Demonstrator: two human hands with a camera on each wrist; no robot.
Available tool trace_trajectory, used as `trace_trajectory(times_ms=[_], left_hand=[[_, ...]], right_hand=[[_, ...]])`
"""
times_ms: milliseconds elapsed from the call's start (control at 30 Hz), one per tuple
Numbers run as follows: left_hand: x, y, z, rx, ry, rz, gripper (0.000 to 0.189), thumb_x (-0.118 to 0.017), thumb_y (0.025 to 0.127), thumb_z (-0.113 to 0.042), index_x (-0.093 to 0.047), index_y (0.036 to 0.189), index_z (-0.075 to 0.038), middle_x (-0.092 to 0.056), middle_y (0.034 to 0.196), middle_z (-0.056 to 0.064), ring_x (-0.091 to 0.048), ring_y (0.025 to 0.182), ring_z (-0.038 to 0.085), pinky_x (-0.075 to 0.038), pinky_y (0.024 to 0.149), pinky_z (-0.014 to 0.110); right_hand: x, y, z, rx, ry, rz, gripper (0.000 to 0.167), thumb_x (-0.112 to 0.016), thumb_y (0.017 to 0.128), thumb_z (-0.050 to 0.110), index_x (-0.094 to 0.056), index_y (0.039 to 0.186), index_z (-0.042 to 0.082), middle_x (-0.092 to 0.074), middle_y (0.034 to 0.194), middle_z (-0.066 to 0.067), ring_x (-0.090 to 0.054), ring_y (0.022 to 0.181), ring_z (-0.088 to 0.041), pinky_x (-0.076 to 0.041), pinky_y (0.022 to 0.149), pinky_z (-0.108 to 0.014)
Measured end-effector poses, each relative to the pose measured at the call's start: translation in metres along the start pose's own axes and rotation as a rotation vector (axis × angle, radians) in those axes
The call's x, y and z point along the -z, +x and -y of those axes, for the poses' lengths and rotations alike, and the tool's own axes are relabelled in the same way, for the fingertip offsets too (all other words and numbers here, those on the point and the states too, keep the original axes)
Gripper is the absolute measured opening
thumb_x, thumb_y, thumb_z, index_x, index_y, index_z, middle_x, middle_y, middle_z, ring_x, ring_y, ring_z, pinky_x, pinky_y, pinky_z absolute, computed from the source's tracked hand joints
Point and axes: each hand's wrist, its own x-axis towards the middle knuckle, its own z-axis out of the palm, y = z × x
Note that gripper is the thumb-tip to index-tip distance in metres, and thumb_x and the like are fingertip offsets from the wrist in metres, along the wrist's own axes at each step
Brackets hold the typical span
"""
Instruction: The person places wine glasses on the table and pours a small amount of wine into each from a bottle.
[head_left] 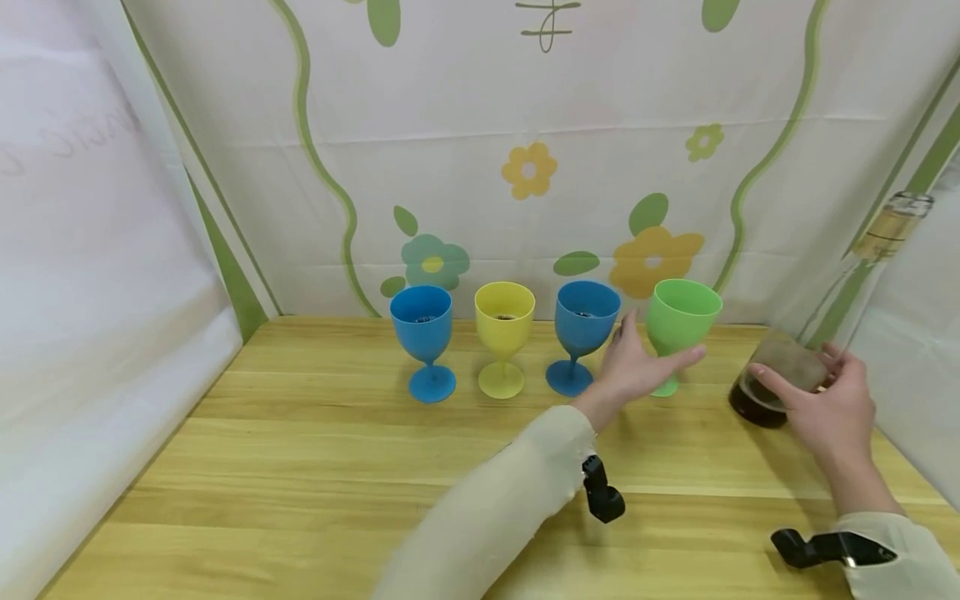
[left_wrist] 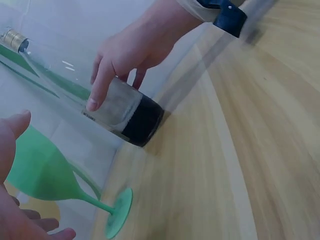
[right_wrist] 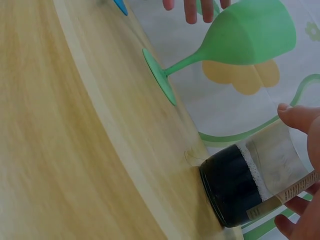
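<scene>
My right hand grips a clear glass bottle low on its body, thumb on one side and fingers on the other. Dark liquid with a thin line of foam fills the bottom of the bottle, whose base is at the tabletop. A light green goblet stands upright to the left of the bottle. Beside it is my left hand, fingers extended and thumb spread across the front of the stem in the head view. The green goblet shows just beyond that hand in the left wrist view.
Left of the green goblet, in a row, stand a blue goblet, a yellow goblet and another blue goblet, each with dark liquid inside. The wooden table meets a white flowered cloth behind them.
</scene>
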Motion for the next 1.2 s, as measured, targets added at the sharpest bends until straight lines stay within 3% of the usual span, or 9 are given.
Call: trace_trajectory(times_ms=[133, 300, 467, 700, 1033, 1200], left_hand=[[-0.007, 0.005, -0.007, -0.025, -0.046, -0.042, 0.096, -0.083, 0.083, -0.063, -0.029, 0.161, -0.044, -0.050, 0.156, -0.013, -0.055, 0.135, 0.012, -0.054, 0.106, 0.046], [-0.015, 0.010, -0.014, -0.046, -0.057, -0.081, 0.094, -0.086, 0.084, -0.057, -0.031, 0.159, -0.044, -0.054, 0.145, -0.014, -0.058, 0.119, 0.009, -0.055, 0.098, 0.041], [-0.020, 0.013, -0.017, -0.047, -0.042, -0.117, 0.091, -0.086, 0.085, -0.054, -0.031, 0.158, -0.048, -0.054, 0.145, -0.014, -0.058, 0.120, 0.011, -0.055, 0.099, 0.041], [-0.020, 0.015, -0.018, -0.060, 0.030, -0.137, 0.087, -0.082, 0.090, -0.053, -0.029, 0.160, -0.050, -0.051, 0.149, -0.012, -0.058, 0.122, 0.013, -0.055, 0.101, 0.044], [-0.016, 0.009, -0.018, -0.072, 0.113, -0.144, 0.083, -0.081, 0.090, -0.055, -0.034, 0.158, -0.045, -0.052, 0.139, -0.008, -0.061, 0.115, 0.014, -0.058, 0.098, 0.042], [-0.014, 0.005, -0.015, -0.140, 0.133, -0.110, 0.084, -0.080, 0.092, -0.053, -0.032, 0.160, -0.036, -0.055, 0.141, -0.009, -0.061, 0.119, 0.011, -0.057, 0.099, 0.036]], right_hand=[[0.000, 0.000, 0.000, -0.003, -0.007, 0.002, 0.111, -0.076, 0.091, 0.059, -0.012, 0.171, 0.017, -0.020, 0.177, -0.017, -0.033, 0.153, -0.045, -0.042, 0.111, -0.037], [0.000, 0.003, -0.003, 0.002, -0.008, 0.008, 0.112, -0.076, 0.091, 0.059, -0.011, 0.171, 0.016, -0.019, 0.177, -0.018, -0.033, 0.153, -0.046, -0.043, 0.113, -0.043], [0.001, 0.004, -0.004, 0.007, -0.024, 0.008, 0.112, -0.076, 0.091, 0.060, -0.012, 0.171, 0.014, -0.021, 0.176, -0.019, -0.035, 0.151, -0.047, -0.043, 0.102, -0.035], [0.002, 0.001, -0.001, 0.020, -0.032, 0.009, 0.111, -0.075, 0.093, 0.059, -0.012, 0.171, 0.011, -0.022, 0.175, -0.021, -0.035, 0.149, -0.048, -0.043, 0.100, -0.036], [0.003, 0.001, -0.001, 0.025, -0.035, 0.015, 0.110, -0.074, 0.093, 0.060, -0.015, 0.170, 0.008, -0.025, 0.173, -0.025, -0.036, 0.148, -0.049, -0.043, 0.099, -0.038], [0.003, 0.000, 0.000, 0.017, -0.027, 0.001, 0.108, -0.076, 0.092, 0.060, -0.019, 0.170, 0.010, -0.029, 0.171, -0.025, -0.038, 0.141, -0.044, -0.037, 0.086, -0.022]])
